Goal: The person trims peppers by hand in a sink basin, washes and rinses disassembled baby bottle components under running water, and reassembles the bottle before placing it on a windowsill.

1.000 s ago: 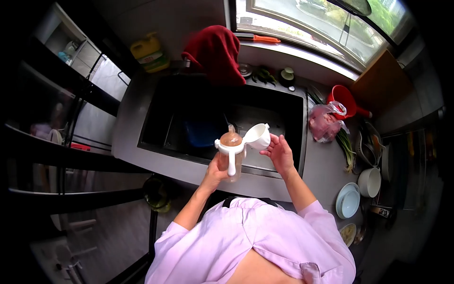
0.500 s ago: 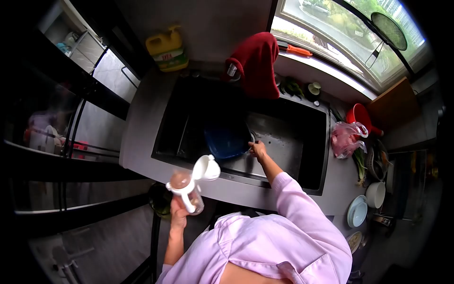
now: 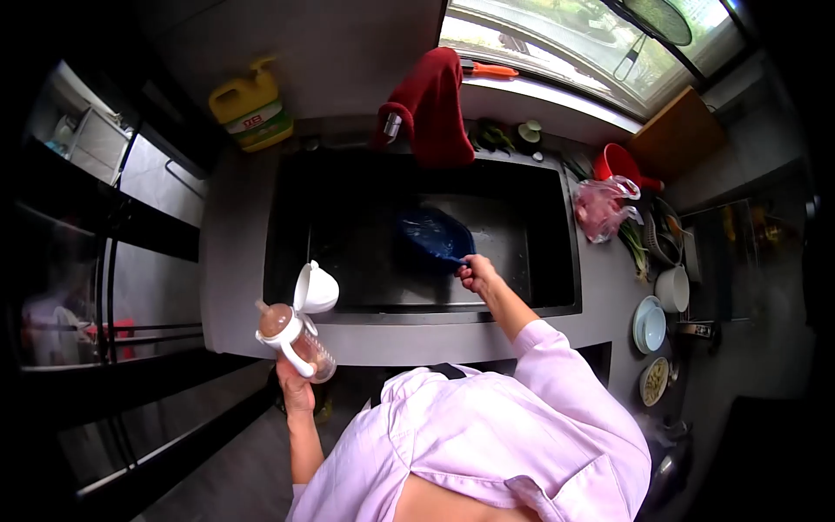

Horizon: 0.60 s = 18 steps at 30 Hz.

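Note:
My left hand [image 3: 296, 389] is wrapped round a clear baby bottle [image 3: 319, 351] with white handles, held past the counter's front edge at the left. Its white cap [image 3: 317, 289] hangs open beside the brownish teat. My right hand [image 3: 477, 273] grips the rim or handle of a blue basin [image 3: 432, 235] inside the dark sink [image 3: 504, 303]. The basin is tilted, and something shiny, like water, shows in it. Behind it, a red cloth [image 3: 430, 109] hangs over the faucet [image 3: 392, 127].
A yellow jug [image 3: 250, 108] stands at the back left. Along the right are a red pot [image 3: 617, 163], a bagged pink item [image 3: 598, 210], green onions [image 3: 633, 250], a white bowl [image 3: 671, 289] and blue plates [image 3: 649, 324]. An orange-handled tool [image 3: 491, 70] lies on the sill.
My right hand has left the bottle cap and taken hold of the blue basin, which is now tilted and further right in the sink. My left hand has carried the bottle left and lower.

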Motion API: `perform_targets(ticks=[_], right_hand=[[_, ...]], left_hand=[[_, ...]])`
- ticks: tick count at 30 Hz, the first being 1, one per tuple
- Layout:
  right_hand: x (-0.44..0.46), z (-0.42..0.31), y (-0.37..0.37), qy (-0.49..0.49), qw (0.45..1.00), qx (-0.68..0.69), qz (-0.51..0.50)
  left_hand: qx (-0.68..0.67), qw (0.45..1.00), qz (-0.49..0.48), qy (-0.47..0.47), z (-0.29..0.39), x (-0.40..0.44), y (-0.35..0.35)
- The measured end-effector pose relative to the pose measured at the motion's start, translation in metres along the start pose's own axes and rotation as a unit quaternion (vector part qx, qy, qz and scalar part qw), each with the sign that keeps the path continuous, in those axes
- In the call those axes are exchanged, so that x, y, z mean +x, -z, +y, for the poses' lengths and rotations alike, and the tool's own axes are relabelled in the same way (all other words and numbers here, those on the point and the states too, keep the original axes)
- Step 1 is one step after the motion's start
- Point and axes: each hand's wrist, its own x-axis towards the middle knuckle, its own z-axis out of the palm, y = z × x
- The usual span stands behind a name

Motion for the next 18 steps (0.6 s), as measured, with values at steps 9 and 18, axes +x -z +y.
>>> perform_targets(ticks=[9, 18], right_hand=[[-0.035, -0.018, 0.081, -0.05, 0.993, 0.067, 0.085], [-0.09, -0.041, 0.044, 0.237, 0.816, -0.467, 0.243]], left_hand=[[-0.014, 0.999, -0.042, -0.004, 0.01, 0.018, -0.029], [-0.013, 0.998, -0.051, -0.026, 0.013, 0.016, -0.023]])
